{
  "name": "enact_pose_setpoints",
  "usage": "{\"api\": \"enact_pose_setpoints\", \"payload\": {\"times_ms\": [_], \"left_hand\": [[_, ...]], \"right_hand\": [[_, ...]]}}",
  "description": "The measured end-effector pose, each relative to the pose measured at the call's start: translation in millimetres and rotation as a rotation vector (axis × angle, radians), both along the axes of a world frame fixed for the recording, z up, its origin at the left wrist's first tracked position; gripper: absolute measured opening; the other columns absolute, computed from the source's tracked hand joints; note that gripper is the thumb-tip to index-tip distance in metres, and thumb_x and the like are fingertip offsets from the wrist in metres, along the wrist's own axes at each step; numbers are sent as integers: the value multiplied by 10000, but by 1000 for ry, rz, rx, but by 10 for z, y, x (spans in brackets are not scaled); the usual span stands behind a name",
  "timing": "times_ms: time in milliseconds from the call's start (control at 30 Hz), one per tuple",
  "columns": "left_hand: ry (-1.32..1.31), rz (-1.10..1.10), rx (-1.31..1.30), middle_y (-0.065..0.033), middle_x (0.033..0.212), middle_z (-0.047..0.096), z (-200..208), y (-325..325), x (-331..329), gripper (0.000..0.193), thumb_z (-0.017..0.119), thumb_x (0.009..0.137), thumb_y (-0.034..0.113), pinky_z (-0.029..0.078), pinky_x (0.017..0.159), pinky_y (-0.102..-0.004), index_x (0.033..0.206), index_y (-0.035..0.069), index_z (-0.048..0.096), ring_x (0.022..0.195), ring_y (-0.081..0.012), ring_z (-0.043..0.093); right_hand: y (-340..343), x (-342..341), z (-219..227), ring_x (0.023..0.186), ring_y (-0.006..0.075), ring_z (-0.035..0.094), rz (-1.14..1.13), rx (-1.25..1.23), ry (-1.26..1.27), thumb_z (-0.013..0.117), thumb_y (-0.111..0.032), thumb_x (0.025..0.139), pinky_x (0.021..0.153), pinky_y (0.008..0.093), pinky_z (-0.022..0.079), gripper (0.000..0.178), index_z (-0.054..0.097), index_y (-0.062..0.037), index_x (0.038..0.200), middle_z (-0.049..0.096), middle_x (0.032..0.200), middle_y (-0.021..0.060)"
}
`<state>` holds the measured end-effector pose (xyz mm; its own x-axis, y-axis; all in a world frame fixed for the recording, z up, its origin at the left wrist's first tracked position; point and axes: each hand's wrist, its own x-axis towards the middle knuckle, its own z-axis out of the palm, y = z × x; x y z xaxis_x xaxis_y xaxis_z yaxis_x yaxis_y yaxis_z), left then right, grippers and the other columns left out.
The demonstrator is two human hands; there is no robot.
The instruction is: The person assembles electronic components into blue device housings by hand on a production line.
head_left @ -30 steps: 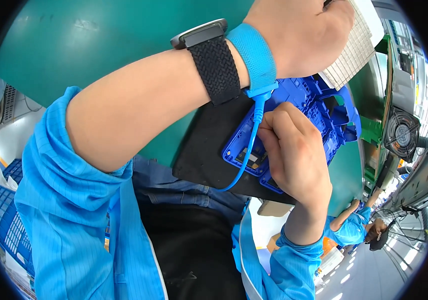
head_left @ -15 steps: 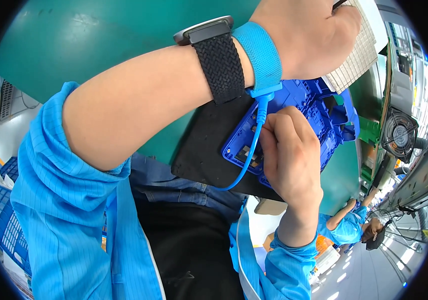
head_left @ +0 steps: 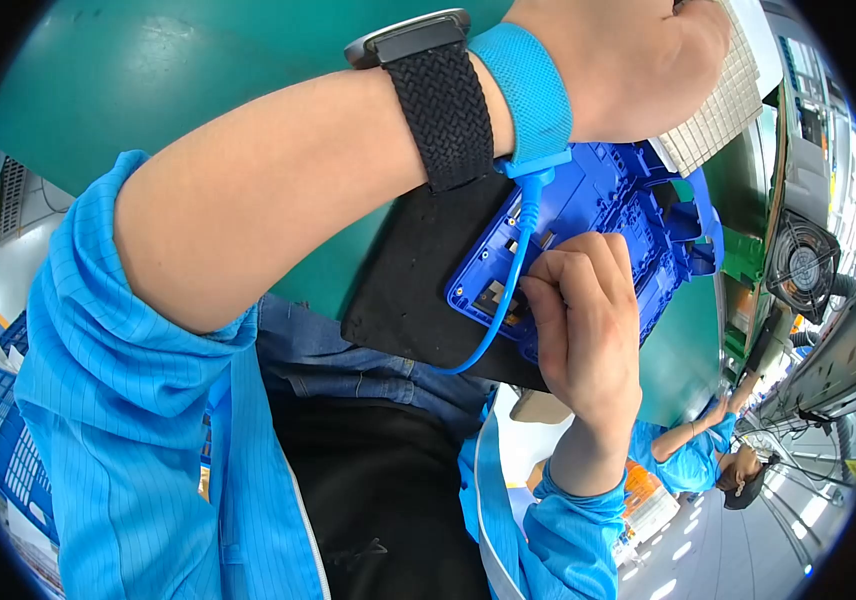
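Note:
A blue plastic housing (head_left: 588,198) with moulded ribs and small metal parts lies on a black mat (head_left: 403,285). Over its near part, my right hand (head_left: 593,325) is closed, thumb and fingertips pinched together; whatever they hold is hidden. My left hand (head_left: 638,75) reaches across beyond the housing, above a cream sheet of small squares (head_left: 716,115). Its fingers are curled round a dark thing that barely shows at the top edge. On the left wrist sit a black-banded watch (head_left: 438,110) and a light-blue wrist strap (head_left: 530,90), whose blue cord (head_left: 501,310) hangs across the housing's corner.
The mat rests on a green table (head_left: 178,90). At the right stand a black fan (head_left: 804,262) and green parts (head_left: 741,262). Another person in blue (head_left: 688,455) is at work at the lower right. A blue basket (head_left: 8,440) stands at the lower left.
My left hand and forearm have shifted slightly up. My right hand has lowered slightly and stays pinched over the housing. The dark thing at my left fingers shows less now.

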<state>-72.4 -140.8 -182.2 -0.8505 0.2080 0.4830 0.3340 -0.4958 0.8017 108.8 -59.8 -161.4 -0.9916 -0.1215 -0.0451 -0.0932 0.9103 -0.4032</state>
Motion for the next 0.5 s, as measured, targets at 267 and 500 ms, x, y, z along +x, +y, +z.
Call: {"api": "enact_pose_setpoints", "payload": {"times_ms": [267, 500], "left_hand": [[26, 5, 24, -285, 781, 645, -12, 51, 25, 297, 501, 962, 167, 497, 704, -417, 905, -112, 585, 753, -374, 650], [-69, 52, -147, -282, 814, 632, -2, 21, 25, 278, 525, 959, 190, 487, 715, -429, 902, -75, 581, 781, -395, 644]], "right_hand": [[6, 40, 11, 799, 289, 509, -1, 18, -1, 678, 54, 788, 711, 367, 441, 109, 607, -2, 847, 558, 856, 112], [69, 179, 33, 902, 300, 571, -187, -116, 149, 769, 16, 744, 760, 355, 461, 223, 620, -18, 906, 594, 932, 133]]}}
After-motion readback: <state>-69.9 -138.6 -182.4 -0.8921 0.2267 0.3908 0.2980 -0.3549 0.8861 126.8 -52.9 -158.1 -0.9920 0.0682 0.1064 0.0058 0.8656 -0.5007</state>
